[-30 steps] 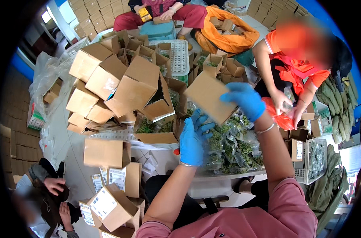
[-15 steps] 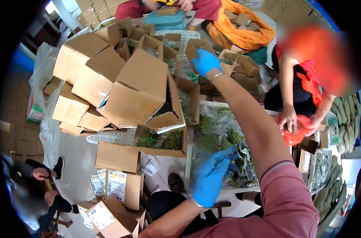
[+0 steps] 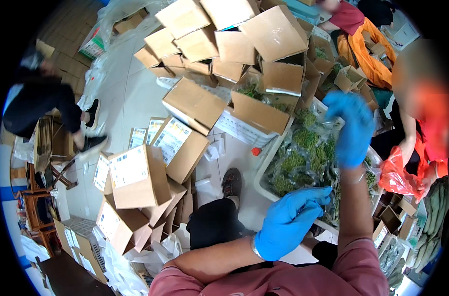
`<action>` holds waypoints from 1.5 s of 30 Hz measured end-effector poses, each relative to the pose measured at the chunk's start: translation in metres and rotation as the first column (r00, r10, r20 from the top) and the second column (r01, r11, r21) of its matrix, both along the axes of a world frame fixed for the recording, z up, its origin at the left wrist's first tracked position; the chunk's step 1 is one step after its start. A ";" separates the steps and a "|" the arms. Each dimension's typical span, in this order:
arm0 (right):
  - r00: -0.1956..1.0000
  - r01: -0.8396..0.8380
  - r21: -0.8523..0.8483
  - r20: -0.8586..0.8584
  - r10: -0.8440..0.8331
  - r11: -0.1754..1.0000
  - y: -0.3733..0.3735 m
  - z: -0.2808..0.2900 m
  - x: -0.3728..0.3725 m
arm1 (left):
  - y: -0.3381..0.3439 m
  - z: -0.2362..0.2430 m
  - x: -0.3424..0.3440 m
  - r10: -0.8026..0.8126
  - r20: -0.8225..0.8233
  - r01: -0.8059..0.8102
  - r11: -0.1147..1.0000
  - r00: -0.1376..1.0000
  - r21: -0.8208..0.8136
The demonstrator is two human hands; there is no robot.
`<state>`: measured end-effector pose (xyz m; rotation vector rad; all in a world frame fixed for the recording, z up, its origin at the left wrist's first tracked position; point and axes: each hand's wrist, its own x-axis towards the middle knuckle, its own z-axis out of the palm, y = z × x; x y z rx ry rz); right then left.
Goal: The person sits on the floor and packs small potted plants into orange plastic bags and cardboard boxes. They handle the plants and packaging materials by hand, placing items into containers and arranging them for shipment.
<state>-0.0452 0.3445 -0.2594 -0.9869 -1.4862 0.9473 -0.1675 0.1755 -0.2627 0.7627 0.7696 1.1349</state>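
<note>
My left hand [image 3: 291,222], in a blue glove, is at the near edge of a pale bin [image 3: 264,172] full of bagged green clusters [image 3: 306,140]; its fingers are bent together, and whether anything is between them is unclear. My right hand [image 3: 348,126], also gloved, hangs raised over the right part of the bin, its fingers smeared by motion. Left of the bin is an open carton [image 3: 259,113] with greens inside, beside a closed box [image 3: 192,103].
Piled cartons [image 3: 271,34] stand at the back, labelled boxes [image 3: 135,175] at my lower left. A co-worker in orange [image 3: 427,128] holds a red bag [image 3: 397,172] at right; another person [image 3: 46,103] sits at left. An orange sack [image 3: 367,59] lies at back right.
The view has swung round, showing more floor at left. The box in my right hand earlier was moved toward the back cartons and is out of that hand; the hand has drawn back over the bin.
</note>
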 end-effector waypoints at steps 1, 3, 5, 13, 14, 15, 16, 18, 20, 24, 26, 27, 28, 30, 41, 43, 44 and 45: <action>0.981 -0.177 -0.031 -0.090 0.173 0.984 -0.041 -0.005 -0.015 | -0.009 0.004 -0.004 0.022 -0.043 -0.019 0.998 0.999 0.065; 0.882 -0.296 -0.471 0.199 0.427 0.831 -0.082 -0.030 -0.057 | -0.018 0.009 -0.015 0.101 -0.176 -0.023 0.918 0.979 0.397; 0.893 -0.311 -0.575 0.097 0.440 0.757 -0.083 -0.072 -0.102 | -0.020 0.025 -0.025 0.128 -0.359 0.094 0.836 0.924 0.540; 0.884 -0.351 -0.699 -0.467 -0.027 0.623 -0.017 -0.115 -0.212 | -0.015 0.008 -0.044 0.266 -0.213 -0.154 0.888 0.940 0.433; 0.817 -0.406 -0.670 -0.571 -0.082 0.621 -0.014 -0.118 -0.219 | -0.015 0.006 -0.046 0.260 -0.195 -0.169 0.906 0.946 0.388; 0.767 -0.466 -0.617 -0.639 -0.057 0.634 -0.009 -0.121 -0.227 | -0.014 0.005 -0.051 0.258 -0.205 -0.160 0.902 0.944 0.402; 0.716 -0.515 -0.564 -0.697 -0.037 0.646 -0.003 -0.125 -0.233 | -0.012 0.002 -0.055 0.251 -0.209 -0.148 0.899 0.945 0.411; 0.685 -0.542 -0.524 -0.728 -0.015 0.657 -0.013 -0.098 -0.239 | -0.014 -0.001 -0.063 0.272 -0.224 -0.163 0.898 0.936 0.409; 0.686 -0.553 -0.439 -0.722 0.088 0.709 -0.020 -0.069 -0.240 | -0.014 -0.002 -0.065 0.290 -0.241 -0.175 0.896 0.926 0.408; 0.751 -0.498 -0.319 -0.624 0.216 0.807 -0.038 -0.029 -0.206 | -0.019 0.006 -0.068 0.439 -0.329 -0.126 0.737 0.836 0.664; 0.745 -0.515 -0.242 -0.601 0.289 0.822 -0.062 -0.003 -0.154 | -0.022 0.006 -0.065 0.535 -0.263 -0.167 0.626 0.803 0.762; 0.739 -0.514 -0.225 -0.607 0.293 0.828 -0.077 0.010 -0.123 | -0.026 0.008 -0.063 0.559 -0.227 -0.210 0.609 0.798 0.765; 0.794 -0.434 -0.279 -0.568 0.217 0.856 -0.093 0.021 -0.093 | -0.033 0.008 -0.065 0.563 -0.273 -0.201 0.640 0.780 0.742; 0.838 -0.297 -0.332 -0.540 0.078 0.895 -0.128 0.035 -0.027 | -0.039 0.003 -0.062 0.559 -0.281 -0.215 0.662 0.780 0.718; 0.884 0.340 -0.480 0.457 -0.100 0.809 -0.368 0.025 0.145 | -0.037 -0.028 0.023 -0.450 -0.507 0.508 0.861 0.735 -0.028; 0.713 0.368 -0.304 0.699 -0.057 0.879 -0.378 -0.001 0.128 | -0.058 -0.056 0.040 -0.627 -0.504 0.713 0.701 0.594 -0.031; 0.677 0.366 -0.370 0.736 0.029 0.854 -0.375 -0.015 0.119 | -0.072 -0.053 0.049 -0.689 -0.494 0.730 0.668 0.530 -0.147; 0.668 0.333 -0.440 0.734 0.121 0.834 -0.370 -0.014 0.111 | -0.088 -0.049 0.056 -0.742 -0.483 0.729 0.630 0.465 -0.267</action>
